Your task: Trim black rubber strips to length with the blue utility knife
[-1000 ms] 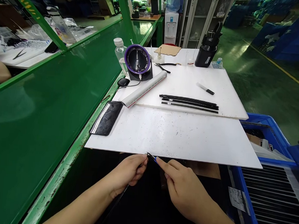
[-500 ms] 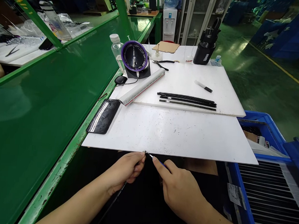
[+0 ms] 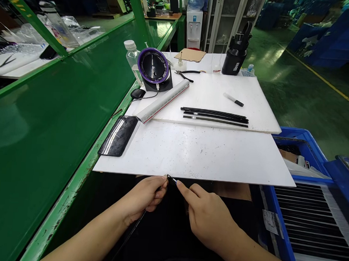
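Closed around a thin black strip (image 3: pixel 133 231), my left hand (image 3: pixel 146 195) sits just below the front edge of the white board. The strip runs down toward my lap, and its upper end is at my fingertips. My right hand (image 3: pixel 209 213) grips a slim knife-like tool (image 3: pixel 172 179) with a bluish handle, forefinger stretched along it. The tool's thin tip meets or nearly meets the strip's end; contact is too small to make out. Most of the handle is hidden in my palm. Several similar black strips (image 3: pixel 215 116) lie on the white board (image 3: pixel 197 151) beyond my hands.
A phone (image 3: pixel 117 137), a long white box (image 3: pixel 164 101) and a purple-rimmed fan (image 3: pixel 153 66) stand left. Farther back are cutting pliers (image 3: pixel 188 74), a capped knife (image 3: pixel 233 99) and a black bottle (image 3: pixel 234 57). Blue crates (image 3: pixel 286 232) flank the right; a green rail (image 3: pixel 73 187) runs left.
The view has shifted slightly, so the table things sit a little farther left. Both hands keep their grips, and the tool's tip has tilted slightly at the strip's end.
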Demonstrator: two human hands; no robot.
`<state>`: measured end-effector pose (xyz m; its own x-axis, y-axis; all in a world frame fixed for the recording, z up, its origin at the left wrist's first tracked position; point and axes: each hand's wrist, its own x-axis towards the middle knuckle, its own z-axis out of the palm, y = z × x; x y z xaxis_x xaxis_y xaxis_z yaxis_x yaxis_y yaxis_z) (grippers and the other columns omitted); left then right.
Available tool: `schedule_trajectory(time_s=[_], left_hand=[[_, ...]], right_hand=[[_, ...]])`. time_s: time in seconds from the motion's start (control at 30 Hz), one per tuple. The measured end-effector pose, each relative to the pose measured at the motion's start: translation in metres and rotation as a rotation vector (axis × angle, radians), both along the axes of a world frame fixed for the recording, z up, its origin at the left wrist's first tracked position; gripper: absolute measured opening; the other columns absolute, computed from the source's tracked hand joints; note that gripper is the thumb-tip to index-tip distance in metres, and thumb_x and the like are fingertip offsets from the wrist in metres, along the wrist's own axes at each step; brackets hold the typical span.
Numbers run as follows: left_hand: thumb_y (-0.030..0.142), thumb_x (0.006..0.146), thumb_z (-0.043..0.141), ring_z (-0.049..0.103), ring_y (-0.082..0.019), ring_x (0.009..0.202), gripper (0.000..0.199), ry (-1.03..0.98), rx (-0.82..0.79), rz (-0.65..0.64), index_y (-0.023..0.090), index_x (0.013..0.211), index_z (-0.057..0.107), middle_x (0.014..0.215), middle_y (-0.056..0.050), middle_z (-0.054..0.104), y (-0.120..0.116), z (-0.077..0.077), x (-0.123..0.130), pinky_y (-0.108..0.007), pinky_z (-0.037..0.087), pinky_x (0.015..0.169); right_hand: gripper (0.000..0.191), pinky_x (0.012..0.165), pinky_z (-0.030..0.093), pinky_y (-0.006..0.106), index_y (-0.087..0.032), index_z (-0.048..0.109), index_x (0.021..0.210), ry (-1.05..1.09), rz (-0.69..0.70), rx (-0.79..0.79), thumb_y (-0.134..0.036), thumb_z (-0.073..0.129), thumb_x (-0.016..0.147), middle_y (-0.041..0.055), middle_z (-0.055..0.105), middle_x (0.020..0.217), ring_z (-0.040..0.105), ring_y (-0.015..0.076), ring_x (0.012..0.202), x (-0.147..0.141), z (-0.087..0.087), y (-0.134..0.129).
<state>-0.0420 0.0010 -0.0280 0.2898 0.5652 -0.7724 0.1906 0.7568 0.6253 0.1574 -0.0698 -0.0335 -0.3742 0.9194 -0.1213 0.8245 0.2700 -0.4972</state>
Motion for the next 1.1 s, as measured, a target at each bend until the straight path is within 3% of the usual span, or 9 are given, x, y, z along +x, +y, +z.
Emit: schedule_trajectory(time_s=[0.17, 0.33, 0.77, 1.0, 1.1], left_hand=[[0.057, 0.078, 0.059, 0.017, -0.004, 0.045, 0.040, 0.011, 0.003, -0.014, 0.020, 0.078, 0.044, 0.057, 0.008, 0.033, 0.001, -0.001, 0.000, -0.017, 0.011, 0.042], [0.057, 0.079, 0.058, 0.015, -0.004, 0.045, 0.039, 0.019, -0.005, -0.022, 0.020, 0.079, 0.043, 0.058, 0.009, 0.032, 0.001, -0.001, -0.001, -0.018, 0.010, 0.042], [0.056, 0.081, 0.057, 0.016, -0.004, 0.046, 0.038, 0.001, 0.016, 0.014, 0.020, 0.079, 0.043, 0.058, 0.008, 0.033, -0.004, -0.003, 0.000, -0.017, 0.011, 0.042], [0.056, 0.077, 0.059, 0.015, -0.003, 0.046, 0.040, -0.002, -0.008, 0.003, 0.020, 0.078, 0.043, 0.057, 0.009, 0.032, 0.000, -0.003, 0.000, -0.017, 0.009, 0.042], [0.057, 0.076, 0.061, 0.015, -0.003, 0.046, 0.042, 0.001, -0.020, -0.026, 0.020, 0.079, 0.043, 0.057, 0.009, 0.031, 0.003, -0.001, -0.002, -0.017, 0.008, 0.042]], right_hand=[[0.066, 0.046, 0.028, 0.031, -0.025, 0.040, 0.155, -0.119, 0.032, 0.086, -0.010, 0.040, 0.090, 0.0044, 0.064, 0.098, 0.056, 0.0149, 0.056, -0.002, -0.003, -0.003], [0.068, 0.045, 0.025, 0.031, -0.025, 0.042, 0.154, -0.152, 0.015, 0.118, -0.009, 0.042, 0.088, 0.0044, 0.064, 0.096, 0.056, 0.0145, 0.055, -0.003, -0.003, -0.003], [0.068, 0.053, 0.039, 0.026, -0.026, 0.039, 0.155, -0.003, -0.035, 0.008, -0.008, 0.040, 0.090, 0.0043, 0.064, 0.100, 0.058, 0.0132, 0.060, -0.006, 0.001, -0.005], [0.073, 0.046, 0.024, 0.029, -0.022, 0.038, 0.156, -0.220, 0.033, 0.114, -0.008, 0.046, 0.085, 0.0084, 0.064, 0.098, 0.057, 0.0138, 0.056, -0.015, -0.006, -0.010], [0.071, 0.047, 0.025, 0.028, -0.023, 0.039, 0.156, -0.188, 0.012, 0.117, -0.008, 0.045, 0.086, 0.0074, 0.065, 0.098, 0.058, 0.0140, 0.058, -0.012, -0.008, -0.008]])
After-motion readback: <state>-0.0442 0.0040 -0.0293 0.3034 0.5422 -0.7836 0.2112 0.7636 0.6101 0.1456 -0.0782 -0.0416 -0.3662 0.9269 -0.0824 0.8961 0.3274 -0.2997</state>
